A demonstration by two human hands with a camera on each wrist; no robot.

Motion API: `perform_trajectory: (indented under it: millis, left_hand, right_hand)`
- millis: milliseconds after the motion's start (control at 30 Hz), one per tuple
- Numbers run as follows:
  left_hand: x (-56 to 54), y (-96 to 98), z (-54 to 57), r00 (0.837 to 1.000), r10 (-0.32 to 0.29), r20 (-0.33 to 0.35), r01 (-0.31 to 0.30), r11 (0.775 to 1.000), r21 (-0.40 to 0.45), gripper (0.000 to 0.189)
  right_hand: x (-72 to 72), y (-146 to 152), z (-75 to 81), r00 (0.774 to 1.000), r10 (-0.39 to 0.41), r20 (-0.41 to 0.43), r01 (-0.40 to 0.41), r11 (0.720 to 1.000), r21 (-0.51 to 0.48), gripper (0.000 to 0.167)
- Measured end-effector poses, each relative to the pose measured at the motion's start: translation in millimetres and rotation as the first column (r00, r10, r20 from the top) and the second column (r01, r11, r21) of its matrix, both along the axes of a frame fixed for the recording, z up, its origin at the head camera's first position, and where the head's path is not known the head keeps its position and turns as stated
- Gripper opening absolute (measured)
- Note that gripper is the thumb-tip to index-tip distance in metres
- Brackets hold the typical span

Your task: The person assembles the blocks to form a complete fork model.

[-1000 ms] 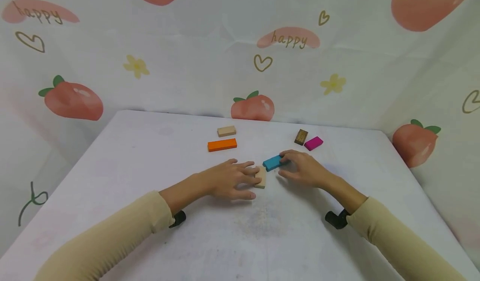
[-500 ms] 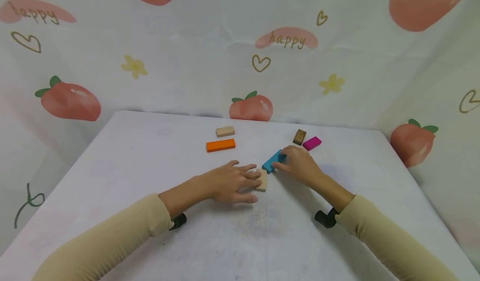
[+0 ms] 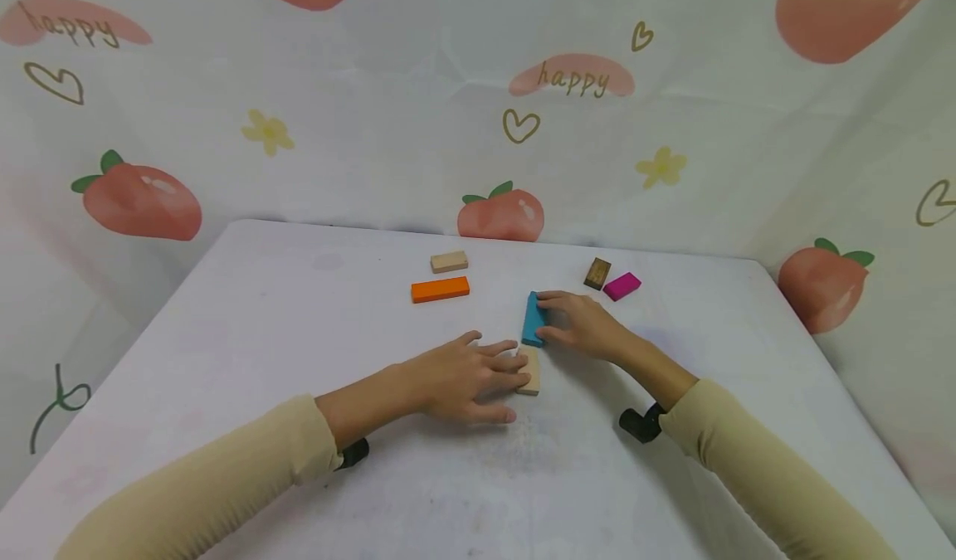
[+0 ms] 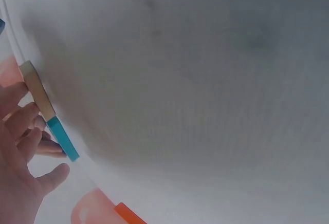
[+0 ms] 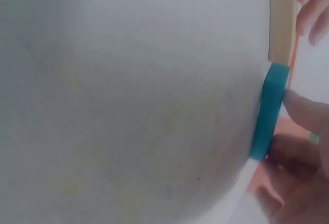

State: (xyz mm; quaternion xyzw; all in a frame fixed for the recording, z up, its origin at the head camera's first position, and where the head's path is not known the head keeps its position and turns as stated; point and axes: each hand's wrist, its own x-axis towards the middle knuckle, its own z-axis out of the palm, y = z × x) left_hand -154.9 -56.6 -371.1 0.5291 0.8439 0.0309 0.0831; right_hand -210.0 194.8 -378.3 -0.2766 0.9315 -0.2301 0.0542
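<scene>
In the head view, a plain wooden block (image 3: 531,374) lies mid-table, lengthwise away from me. My left hand (image 3: 465,377), palm down with fingers spread and fairly straight, touches the block's left part with its fingertips. Just beyond it, a blue block (image 3: 532,321) lies nearly in line, its near end at the plain block's far end. My right hand (image 3: 586,325) holds the blue block from the right, thumb near one end and curled fingers at the other. In the right wrist view, the blue block (image 5: 270,112) and plain block (image 5: 281,21) meet end to end.
Behind the left hand lie an orange block (image 3: 441,289) and another plain wooden block (image 3: 449,262). At the back right are a dark brown block (image 3: 597,274) and a magenta block (image 3: 622,286). A printed cloth (image 3: 388,170) hangs behind the white table (image 3: 336,294).
The blue block has turned from slanting to pointing nearly straight away from me, with the right hand moving left. The plain block and left hand have shifted slightly nearer and right.
</scene>
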Motion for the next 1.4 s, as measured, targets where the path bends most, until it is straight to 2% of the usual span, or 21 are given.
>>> perform_trajectory:
  millis: [167,300,500,833,1400]
  left_hand:
    - [2.2,0.7,-1.4,0.999,-0.003,-0.033,0.003,1.000,-0.005,0.059]
    - [3.7,1.1,-2.4,0.998,-0.007,-0.065,0.007,1.000,-0.008,0.060]
    - [5.6,0.1,-4.6,0.995,-0.016,-0.102,0.016,1.000,0.001,0.060]
    - [6.9,-2.4,-4.7,0.995,-0.016,-0.096,0.016,1.000,-0.002,0.060]
    - [10.7,-5.5,-6.6,0.992,-0.060,-0.108,0.060,0.998,-0.004,0.059]
  right_hand:
    - [-0.5,-1.2,-2.2,0.996,0.090,0.022,-0.089,0.996,-0.029,0.050]
    - [1.1,-2.6,-1.4,0.992,0.123,0.030,-0.122,0.992,-0.035,0.051]
    - [2.6,-3.5,-1.5,0.990,0.136,0.024,-0.135,0.990,-0.026,0.051]
    - [6.2,-3.0,-0.6,0.990,0.143,0.017,-0.143,0.990,-0.002,0.047]
    - [17.3,-2.8,0.2,0.989,0.147,0.013,-0.147,0.989,0.006,0.046]
